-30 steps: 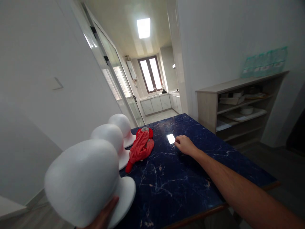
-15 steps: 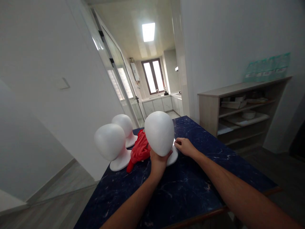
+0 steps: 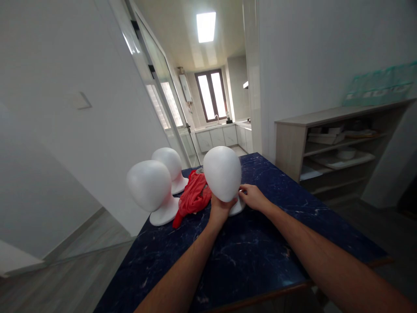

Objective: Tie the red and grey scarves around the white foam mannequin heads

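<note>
A white foam mannequin head (image 3: 222, 173) stands upright on the table. My left hand (image 3: 222, 211) is closed around its neck from the near side. At the right of the same neck, my right hand (image 3: 252, 196) has its fingertips pinched together; a tiny bright spot shows there, too small to name. To the left are two more mannequin heads, a nearer one (image 3: 149, 184) and a farther one (image 3: 167, 163), both on round bases. A crumpled heap of red cloth (image 3: 194, 195) lies between them and the head I hold.
The dark blue marbled table (image 3: 250, 256) carries all of this. Beyond its right side stands a wooden shelf unit (image 3: 289, 145) with trays and a bowl, and bottles (image 3: 379, 87) on top. A glass door (image 3: 159, 82) opens to a kitchen behind.
The view has shifted slightly, moving the scene in the picture. My left hand still grips the neck. My right fingers have come a little closer to the head's neck.
</note>
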`<control>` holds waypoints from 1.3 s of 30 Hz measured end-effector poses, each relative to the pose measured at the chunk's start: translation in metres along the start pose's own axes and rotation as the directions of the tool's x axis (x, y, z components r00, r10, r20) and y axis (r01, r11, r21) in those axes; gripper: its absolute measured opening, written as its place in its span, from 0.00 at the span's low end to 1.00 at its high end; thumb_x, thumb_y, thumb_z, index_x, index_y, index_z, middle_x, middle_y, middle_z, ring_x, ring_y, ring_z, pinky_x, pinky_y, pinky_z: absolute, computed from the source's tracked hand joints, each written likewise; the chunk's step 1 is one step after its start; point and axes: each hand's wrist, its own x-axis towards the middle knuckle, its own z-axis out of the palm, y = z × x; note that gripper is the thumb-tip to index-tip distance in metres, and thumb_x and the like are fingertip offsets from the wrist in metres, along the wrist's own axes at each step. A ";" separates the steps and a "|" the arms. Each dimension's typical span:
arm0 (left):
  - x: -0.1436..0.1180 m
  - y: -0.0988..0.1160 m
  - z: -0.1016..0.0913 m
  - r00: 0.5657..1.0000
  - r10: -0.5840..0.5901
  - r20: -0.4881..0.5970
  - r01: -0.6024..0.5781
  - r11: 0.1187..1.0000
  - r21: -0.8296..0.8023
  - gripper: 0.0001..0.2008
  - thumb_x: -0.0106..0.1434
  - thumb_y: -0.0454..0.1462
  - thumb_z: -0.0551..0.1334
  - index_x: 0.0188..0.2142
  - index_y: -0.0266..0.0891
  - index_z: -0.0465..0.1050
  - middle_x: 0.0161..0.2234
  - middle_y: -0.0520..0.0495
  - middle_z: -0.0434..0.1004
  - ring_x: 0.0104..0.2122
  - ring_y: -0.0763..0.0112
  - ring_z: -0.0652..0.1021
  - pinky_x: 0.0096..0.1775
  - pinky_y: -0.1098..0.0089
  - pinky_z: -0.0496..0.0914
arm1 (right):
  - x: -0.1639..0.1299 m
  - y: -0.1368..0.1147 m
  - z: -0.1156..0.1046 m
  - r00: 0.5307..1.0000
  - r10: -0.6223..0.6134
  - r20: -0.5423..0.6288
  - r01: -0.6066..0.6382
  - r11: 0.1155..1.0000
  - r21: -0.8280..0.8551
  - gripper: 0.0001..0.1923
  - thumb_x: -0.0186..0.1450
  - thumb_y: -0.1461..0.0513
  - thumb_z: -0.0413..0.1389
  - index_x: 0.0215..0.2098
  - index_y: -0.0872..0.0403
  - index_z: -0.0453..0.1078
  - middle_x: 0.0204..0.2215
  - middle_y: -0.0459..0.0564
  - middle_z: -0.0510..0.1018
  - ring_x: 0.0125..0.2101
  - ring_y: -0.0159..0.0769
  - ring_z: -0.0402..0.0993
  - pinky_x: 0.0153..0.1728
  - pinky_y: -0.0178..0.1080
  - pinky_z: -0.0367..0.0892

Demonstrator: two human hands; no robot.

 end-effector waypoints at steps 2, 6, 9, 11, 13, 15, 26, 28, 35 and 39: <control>-0.001 0.002 0.000 1.000 0.005 -0.002 -0.005 1.000 -0.017 0.45 0.48 0.42 0.78 0.62 0.38 0.63 0.62 0.33 0.73 0.60 0.50 0.75 0.63 0.51 0.66 | 0.000 -0.001 0.000 1.000 0.011 0.008 -0.011 1.000 0.007 0.18 0.67 0.68 0.55 0.50 0.52 0.82 0.45 0.52 0.86 0.43 0.40 0.81 0.47 0.37 0.70; -0.004 0.010 -0.008 0.998 -0.042 0.047 0.042 0.999 -0.006 0.45 0.45 0.38 0.78 0.62 0.37 0.65 0.61 0.33 0.73 0.59 0.49 0.76 0.63 0.51 0.66 | -0.001 -0.001 0.000 0.999 0.033 0.001 -0.033 0.999 -0.043 0.19 0.66 0.69 0.55 0.51 0.53 0.81 0.47 0.52 0.85 0.45 0.39 0.80 0.49 0.36 0.70; -0.003 0.015 -0.032 0.984 -0.120 0.133 0.108 0.990 0.094 0.45 0.44 0.33 0.76 0.62 0.36 0.66 0.61 0.33 0.73 0.62 0.46 0.74 0.64 0.51 0.64 | -0.001 0.004 -0.003 0.994 0.090 -0.054 -0.096 0.987 -0.127 0.21 0.63 0.71 0.56 0.52 0.54 0.80 0.49 0.53 0.84 0.45 0.38 0.79 0.50 0.35 0.68; 0.002 0.019 -0.055 0.977 -0.176 0.120 0.147 0.964 0.220 0.41 0.46 0.31 0.73 0.61 0.35 0.69 0.62 0.32 0.73 0.64 0.45 0.71 0.66 0.52 0.62 | 0.001 0.008 -0.004 0.987 0.131 -0.093 -0.144 0.978 -0.152 0.21 0.62 0.72 0.56 0.51 0.55 0.79 0.48 0.54 0.83 0.44 0.38 0.78 0.49 0.35 0.68; 0.013 0.022 -0.078 0.979 -0.197 0.045 0.166 0.910 0.380 0.34 0.51 0.33 0.71 0.59 0.35 0.72 0.60 0.31 0.74 0.64 0.45 0.71 0.65 0.53 0.62 | 0.002 0.011 -0.005 0.980 0.160 -0.120 -0.179 0.971 -0.161 0.19 0.62 0.71 0.55 0.49 0.56 0.79 0.46 0.55 0.82 0.44 0.38 0.77 0.49 0.36 0.67; 0.027 0.023 -0.097 0.988 -0.148 -0.030 0.139 0.813 0.566 0.27 0.57 0.37 0.69 0.57 0.35 0.73 0.59 0.30 0.75 0.62 0.45 0.72 0.64 0.54 0.64 | 0.002 0.011 -0.005 0.974 0.179 -0.140 -0.202 0.965 -0.168 0.18 0.62 0.71 0.55 0.48 0.56 0.79 0.46 0.55 0.81 0.45 0.38 0.76 0.49 0.35 0.66; 0.069 0.006 -0.125 0.970 -0.205 -0.133 0.239 0.683 0.691 0.06 0.60 0.36 0.64 0.37 0.38 0.75 0.45 0.32 0.81 0.51 0.44 0.79 0.55 0.54 0.68 | 0.001 0.011 -0.007 0.958 0.198 -0.205 -0.237 0.953 -0.188 0.14 0.63 0.70 0.56 0.44 0.55 0.78 0.44 0.54 0.79 0.43 0.38 0.75 0.47 0.35 0.66; 0.071 0.011 -0.128 0.958 -0.218 -0.185 0.285 0.759 0.585 0.05 0.60 0.35 0.62 0.37 0.39 0.74 0.44 0.34 0.82 0.49 0.47 0.79 0.54 0.55 0.69 | 0.001 0.011 -0.007 0.958 0.197 -0.210 -0.236 0.954 -0.185 0.14 0.63 0.70 0.56 0.44 0.55 0.78 0.45 0.54 0.78 0.43 0.38 0.75 0.46 0.35 0.65; 0.057 0.043 -0.141 0.905 -0.315 -0.287 0.392 0.878 0.273 0.14 0.66 0.38 0.50 0.44 0.39 0.71 0.44 0.43 0.82 0.44 0.61 0.81 0.47 0.65 0.75 | 0.001 0.008 -0.006 0.961 0.175 -0.214 -0.214 0.961 -0.178 0.14 0.62 0.70 0.55 0.43 0.54 0.78 0.45 0.53 0.78 0.43 0.39 0.74 0.46 0.35 0.65; 0.007 0.064 -0.158 0.843 -0.526 -0.111 0.523 0.850 -0.056 0.12 0.60 0.39 0.54 0.40 0.40 0.71 0.37 0.45 0.81 0.37 0.63 0.82 0.40 0.66 0.77 | 0.001 0.008 -0.008 0.958 0.184 -0.219 -0.220 0.964 -0.152 0.15 0.62 0.71 0.55 0.44 0.54 0.78 0.44 0.53 0.78 0.44 0.39 0.75 0.48 0.35 0.66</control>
